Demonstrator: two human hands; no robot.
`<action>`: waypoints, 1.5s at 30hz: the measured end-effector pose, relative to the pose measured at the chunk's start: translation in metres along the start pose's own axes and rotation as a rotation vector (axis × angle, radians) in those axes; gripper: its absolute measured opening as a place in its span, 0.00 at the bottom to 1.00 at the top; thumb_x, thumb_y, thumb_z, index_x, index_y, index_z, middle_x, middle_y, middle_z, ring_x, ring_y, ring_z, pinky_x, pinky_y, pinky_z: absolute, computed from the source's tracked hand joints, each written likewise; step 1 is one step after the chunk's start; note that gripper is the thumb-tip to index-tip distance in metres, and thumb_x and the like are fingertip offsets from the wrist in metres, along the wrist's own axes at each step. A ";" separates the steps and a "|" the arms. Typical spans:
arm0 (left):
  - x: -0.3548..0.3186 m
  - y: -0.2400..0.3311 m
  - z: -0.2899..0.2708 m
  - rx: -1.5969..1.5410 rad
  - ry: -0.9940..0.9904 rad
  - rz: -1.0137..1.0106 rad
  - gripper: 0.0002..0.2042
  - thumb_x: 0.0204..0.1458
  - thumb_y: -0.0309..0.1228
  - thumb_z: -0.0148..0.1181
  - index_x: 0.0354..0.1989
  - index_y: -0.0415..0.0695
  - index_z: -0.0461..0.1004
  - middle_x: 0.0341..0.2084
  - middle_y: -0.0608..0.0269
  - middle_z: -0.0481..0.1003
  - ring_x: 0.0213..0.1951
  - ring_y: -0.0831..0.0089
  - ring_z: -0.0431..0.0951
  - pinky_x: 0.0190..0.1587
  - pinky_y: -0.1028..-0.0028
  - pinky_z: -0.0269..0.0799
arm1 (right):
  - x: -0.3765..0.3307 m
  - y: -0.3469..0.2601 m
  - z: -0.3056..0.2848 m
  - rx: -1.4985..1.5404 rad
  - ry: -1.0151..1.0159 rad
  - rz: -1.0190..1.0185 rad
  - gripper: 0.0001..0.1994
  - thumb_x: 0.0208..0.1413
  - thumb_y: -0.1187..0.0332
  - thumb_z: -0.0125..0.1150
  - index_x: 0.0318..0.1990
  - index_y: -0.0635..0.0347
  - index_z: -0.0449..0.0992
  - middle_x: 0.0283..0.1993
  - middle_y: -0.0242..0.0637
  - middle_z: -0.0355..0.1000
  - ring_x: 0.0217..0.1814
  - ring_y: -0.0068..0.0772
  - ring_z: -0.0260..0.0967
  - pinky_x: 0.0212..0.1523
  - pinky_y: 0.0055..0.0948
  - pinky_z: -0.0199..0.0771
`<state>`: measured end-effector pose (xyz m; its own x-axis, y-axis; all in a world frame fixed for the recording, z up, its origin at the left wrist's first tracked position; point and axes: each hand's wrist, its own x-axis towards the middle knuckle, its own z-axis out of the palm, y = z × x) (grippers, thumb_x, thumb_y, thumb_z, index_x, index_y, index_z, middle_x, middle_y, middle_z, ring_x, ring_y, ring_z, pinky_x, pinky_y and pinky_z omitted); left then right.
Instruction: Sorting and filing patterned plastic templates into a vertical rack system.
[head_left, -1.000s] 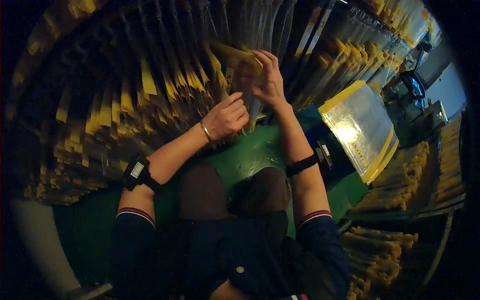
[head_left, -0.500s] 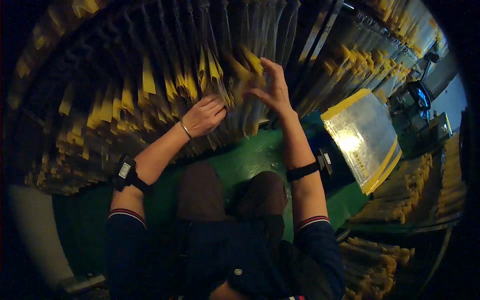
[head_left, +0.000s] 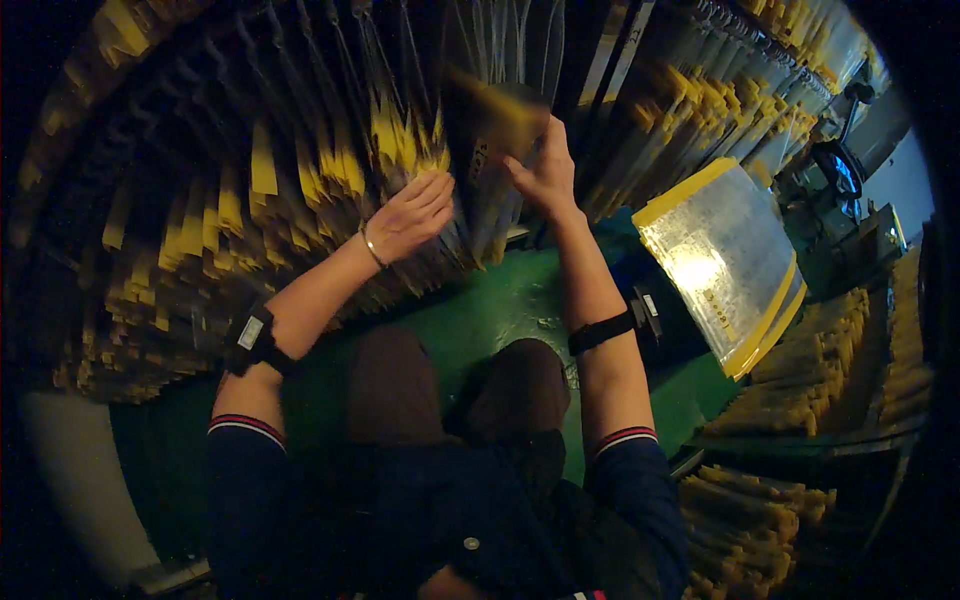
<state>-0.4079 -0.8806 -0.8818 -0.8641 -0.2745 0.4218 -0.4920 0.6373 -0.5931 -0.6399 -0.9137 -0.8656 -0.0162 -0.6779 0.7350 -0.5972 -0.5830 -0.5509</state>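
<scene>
Reaching in among the hanging yellow-edged sleeves (head_left: 395, 135) at the upper middle of the head view, the person has the two hands apart. The left hand (head_left: 408, 217) lies with curled fingers against them; I cannot tell whether it grips. The right hand (head_left: 545, 175) curves at a blurred yellow-edged sheet (head_left: 508, 115), its grip unclear. Right of centre, a shiny folder (head_left: 720, 265) sits above the green floor (head_left: 500, 305).

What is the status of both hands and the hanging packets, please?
Left hand at hanging yellow-edged flat packets; grip unclear. Right hand at blurred yellow-brown packet. Silvery, yellow-edged rectangular packet rightward, clear of both hands.
</scene>
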 end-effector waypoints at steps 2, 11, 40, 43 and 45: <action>-0.002 0.000 -0.008 -0.102 0.052 -0.012 0.13 0.40 0.29 0.51 0.35 0.37 0.72 0.46 0.54 0.71 0.54 0.63 0.67 0.61 0.67 0.57 | 0.000 0.003 -0.003 0.024 -0.008 0.014 0.34 0.33 0.72 0.70 0.53 0.55 0.61 0.49 0.41 0.64 0.46 0.43 0.69 0.44 0.36 0.71; -0.002 0.006 0.000 -0.065 0.030 -0.055 0.17 0.45 0.30 0.53 0.45 0.43 0.71 0.46 0.57 0.72 0.53 0.65 0.68 0.57 0.67 0.61 | -0.004 -0.002 0.001 0.086 0.120 -0.080 0.30 0.33 0.71 0.72 0.49 0.54 0.66 0.45 0.39 0.66 0.39 0.38 0.71 0.36 0.34 0.73; 0.001 0.012 0.008 -0.026 0.108 -0.051 0.18 0.41 0.29 0.58 0.43 0.40 0.68 0.34 0.60 0.66 0.37 0.65 0.66 0.44 0.70 0.63 | -0.025 0.027 0.000 -0.011 0.121 -0.022 0.09 0.44 0.73 0.65 0.33 0.58 0.72 0.37 0.43 0.69 0.39 0.41 0.70 0.34 0.31 0.71; -0.001 0.012 0.009 0.022 0.126 -0.041 0.16 0.42 0.29 0.56 0.42 0.41 0.69 0.32 0.61 0.66 0.35 0.66 0.66 0.42 0.72 0.62 | -0.027 0.009 0.006 0.002 0.262 -0.232 0.11 0.41 0.73 0.67 0.34 0.53 0.74 0.46 0.40 0.65 0.44 0.40 0.69 0.40 0.33 0.72; 0.001 0.013 0.008 0.032 0.112 -0.039 0.16 0.43 0.30 0.56 0.42 0.40 0.69 0.32 0.61 0.65 0.36 0.66 0.66 0.43 0.72 0.62 | -0.038 0.000 0.013 -0.031 0.302 -0.492 0.16 0.36 0.71 0.69 0.37 0.46 0.77 0.51 0.34 0.63 0.51 0.39 0.64 0.49 0.37 0.70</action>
<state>-0.4157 -0.8785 -0.8944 -0.8277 -0.2152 0.5182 -0.5299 0.6036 -0.5957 -0.6291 -0.8937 -0.8987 0.0438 -0.1693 0.9846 -0.6159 -0.7806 -0.1068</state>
